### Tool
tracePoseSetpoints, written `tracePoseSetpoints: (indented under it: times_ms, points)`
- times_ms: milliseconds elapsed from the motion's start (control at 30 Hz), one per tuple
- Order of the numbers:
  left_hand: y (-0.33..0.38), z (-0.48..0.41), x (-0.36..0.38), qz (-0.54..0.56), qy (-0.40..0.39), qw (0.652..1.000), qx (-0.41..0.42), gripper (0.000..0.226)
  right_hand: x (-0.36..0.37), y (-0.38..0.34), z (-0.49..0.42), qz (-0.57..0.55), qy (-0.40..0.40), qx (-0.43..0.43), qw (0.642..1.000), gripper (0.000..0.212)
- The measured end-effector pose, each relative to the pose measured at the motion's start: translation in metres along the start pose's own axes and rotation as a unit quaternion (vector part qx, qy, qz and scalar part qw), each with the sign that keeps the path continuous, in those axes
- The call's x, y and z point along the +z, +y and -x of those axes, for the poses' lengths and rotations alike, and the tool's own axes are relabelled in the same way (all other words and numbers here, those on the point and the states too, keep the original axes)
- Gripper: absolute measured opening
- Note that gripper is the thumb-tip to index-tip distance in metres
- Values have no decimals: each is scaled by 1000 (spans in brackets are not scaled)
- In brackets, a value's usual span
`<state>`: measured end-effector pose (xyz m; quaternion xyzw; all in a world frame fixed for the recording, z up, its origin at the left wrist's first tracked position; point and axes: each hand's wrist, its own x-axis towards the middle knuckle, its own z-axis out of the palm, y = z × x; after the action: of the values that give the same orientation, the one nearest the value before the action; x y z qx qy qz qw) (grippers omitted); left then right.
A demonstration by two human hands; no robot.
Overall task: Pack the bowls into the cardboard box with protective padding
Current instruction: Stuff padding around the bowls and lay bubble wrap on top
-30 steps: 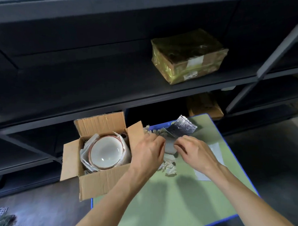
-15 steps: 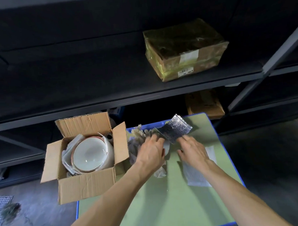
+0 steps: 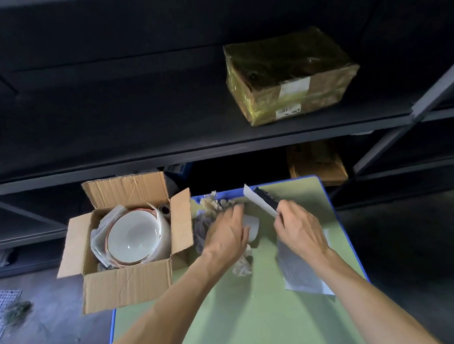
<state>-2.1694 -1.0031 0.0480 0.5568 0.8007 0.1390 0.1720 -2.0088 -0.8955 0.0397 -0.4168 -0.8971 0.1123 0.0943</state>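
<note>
Beside the cardboard box (image 3: 126, 282), right hand (image 3: 298, 228) pinches padding sheet (image 3: 258, 200); left hand (image 3: 228, 234) lies flat.

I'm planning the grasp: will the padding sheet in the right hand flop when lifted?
Probably not much: pinched at one end by the right hand, the padding sheet stands out nearly straight. Likely light, since a pinch alone carries it.

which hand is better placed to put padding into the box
Left, probably: the left hand rests on the crumpled paper right beside the cardboard box; the right hand pinches a foil sheet farther away.
</note>
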Motion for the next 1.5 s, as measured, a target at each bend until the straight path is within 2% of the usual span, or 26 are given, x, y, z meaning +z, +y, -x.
tracePoseSetpoints:
  times_ms: [133, 200, 267, 333, 400, 500, 600, 633, 733, 800, 900, 1067, 1133, 1200, 1300, 1500]
  points:
    - [8, -7, -12, 62, 50, 996, 32, 78, -32, -4, 17, -49, 6, -44, 998, 14]
    - [9, -5, -22, 48, 77, 994, 54, 84, -46, -5, 22, -70, -13, -58, 996, 10]
    - [9, -2, -30, 34, 105, 990, 88, 75, -57, -7, 22, -91, -31, -58, 994, 9]
    - [8, 2, -36, 31, 128, 983, 130, 57, -62, -12, 19, -105, -38, -54, 992, 10]
    - [7, 8, -43, 38, 141, 981, 126, 41, -65, -18, 15, -128, -32, -39, 990, 9]
    - [2, 18, -51, 72, 137, 984, 86, 42, -65, -25, 13, -190, -7, -7, 982, 10]
    - [-1, 31, -60, 144, 129, 977, 89, 44, -66, -34, 16, -248, -4, -3, 969, 13]
    - [-1, 34, -63, 163, 127, 974, 92, 40, -67, -37, 17, -254, -8, -7, 967, 20]
    - [3, 40, -70, 185, 128, 972, 70, 33, -71, -46, 20, -257, -41, -28, 965, 57]
    - [6, 42, -74, 182, 133, 973, 50, 36, -74, -50, 18, -255, -51, -48, 964, 65]
    - [9, 47, -79, 148, 137, 977, 64, 50, -76, -53, 17, -276, -37, -52, 959, 53]
    - [6, 52, -85, 21, 121, 981, 151, 78, -75, -57, 17, -326, -34, -19, 944, 33]
    - [8, 54, -87, -6, 105, 984, 146, 71, -76, -59, 16, -329, -42, -18, 943, 22]
    - [9, 56, -89, -7, 115, 984, 135, 50, -75, -61, 14, -322, -42, -18, 945, 10]
    - [6, 59, -93, 10, 104, 984, 144, 29, -76, -63, 13, -314, -48, -30, 948, 14]
    - [3, 65, -102, 62, 48, 987, 138, 28, -86, -70, 12, -272, -71, -93, 955, 25]
